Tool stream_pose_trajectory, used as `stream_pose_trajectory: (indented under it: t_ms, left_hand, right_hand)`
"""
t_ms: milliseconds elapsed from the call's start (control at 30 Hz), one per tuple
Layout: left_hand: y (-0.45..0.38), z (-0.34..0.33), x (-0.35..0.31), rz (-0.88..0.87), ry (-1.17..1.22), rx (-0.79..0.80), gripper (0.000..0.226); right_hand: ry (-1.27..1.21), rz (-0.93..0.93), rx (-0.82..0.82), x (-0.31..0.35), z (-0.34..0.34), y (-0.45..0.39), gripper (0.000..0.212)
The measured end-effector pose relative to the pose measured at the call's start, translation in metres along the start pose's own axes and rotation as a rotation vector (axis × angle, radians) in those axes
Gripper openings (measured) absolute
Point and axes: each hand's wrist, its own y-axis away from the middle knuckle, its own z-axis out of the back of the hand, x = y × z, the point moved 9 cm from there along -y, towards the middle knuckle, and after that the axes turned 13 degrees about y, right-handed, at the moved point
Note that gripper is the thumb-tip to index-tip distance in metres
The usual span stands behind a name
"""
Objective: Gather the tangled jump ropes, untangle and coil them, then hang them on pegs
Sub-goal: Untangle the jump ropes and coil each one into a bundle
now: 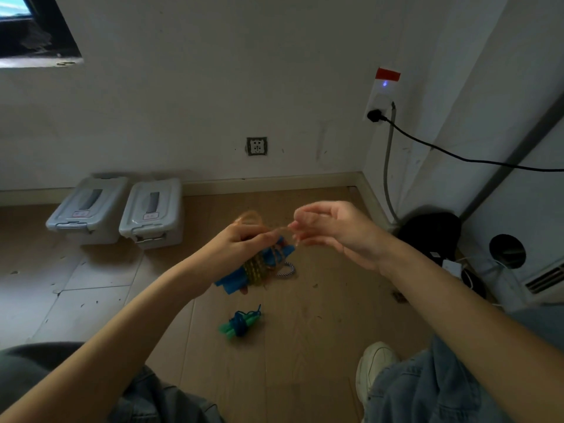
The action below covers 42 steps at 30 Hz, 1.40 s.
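My left hand point(241, 242) grips a jump rope bundle point(256, 270): blue handles with a yellowish translucent cord wound round them. A loop of that cord rises above the hand, and one strand runs right to my right hand point(332, 233), which pinches it between thumb and fingertips. A small white-and-blue striped loop point(287, 270) hangs beside the bundle. On the floor below lies a second rope point(241, 323), coiled, with green handles and a dark blue cord.
Two grey lidded storage boxes point(122, 209) stand against the back wall at left. A black bag point(430, 230), cables and a white appliance point(537, 279) fill the right corner. A black power cord runs from the wall socket point(377, 112). My knees and one white shoe point(375, 367) are below.
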Motion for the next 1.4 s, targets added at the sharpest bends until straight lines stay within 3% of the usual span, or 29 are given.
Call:
stream_pose_trajectory:
  t_ms: [67, 200, 400, 467, 600, 733, 967, 1067, 1133, 1233, 1300, 1400]
  left_hand:
    - [0.000, 0.001, -0.003, -0.027, -0.002, -0.001, 0.026]
    - [0.001, -0.010, -0.013, -0.129, -0.122, 0.052, 0.028]
    - [-0.004, -0.002, -0.010, -0.190, -0.173, -0.105, 0.016]
    - [-0.005, -0.001, -0.008, -0.202, -0.192, -0.120, 0.015]
    - [-0.001, -0.012, -0.009, -0.260, -0.362, -0.062, 0.033]
    - [0.000, -0.021, -0.006, -0.285, -0.447, -0.023, 0.030]
    - [-0.011, -0.004, -0.003, -0.171, -0.462, -0.186, 0.026]
    - [-0.014, -0.003, 0.005, -0.122, -0.423, -0.162, 0.026]
    - [-0.015, -0.005, 0.010, -0.098, -0.290, -0.123, 0.027]
    - [-0.014, -0.006, 0.020, -0.007, 0.009, -0.130, 0.018]
    - [-0.014, -0.004, 0.021, -0.019, 0.092, -0.187, 0.013]
    - [-0.013, -0.002, 0.014, -0.137, 0.032, -0.308, 0.015]
  right_hand:
    - [-0.132, -0.040, 0.060, -0.006, -0.006, 0.002, 0.019]
    - [0.006, -0.045, 0.135, -0.002, -0.012, 0.004, 0.016]
    - [0.050, -0.027, 0.119, 0.004, -0.006, 0.001, 0.009]
    - [0.121, -0.029, 0.140, 0.004, -0.008, -0.001, 0.010]
    - [0.415, -0.068, 0.264, 0.000, -0.017, 0.001, 0.009]
    - [0.562, -0.062, 0.372, -0.002, -0.028, 0.001, 0.006]
    - [0.338, 0.046, 0.074, -0.004, -0.025, -0.015, 0.007]
    - [0.254, 0.049, 0.085, -0.008, -0.031, -0.011, 0.011]
    - [0.226, 0.040, 0.128, -0.010, -0.036, -0.008, 0.010]
    - [0.267, 0.039, -0.004, -0.010, -0.028, -0.006, 0.011]
    - [0.216, 0.031, -0.127, -0.012, -0.023, -0.004, 0.011]
    - [0.081, -0.022, -0.251, -0.020, -0.022, 0.000, 0.012]
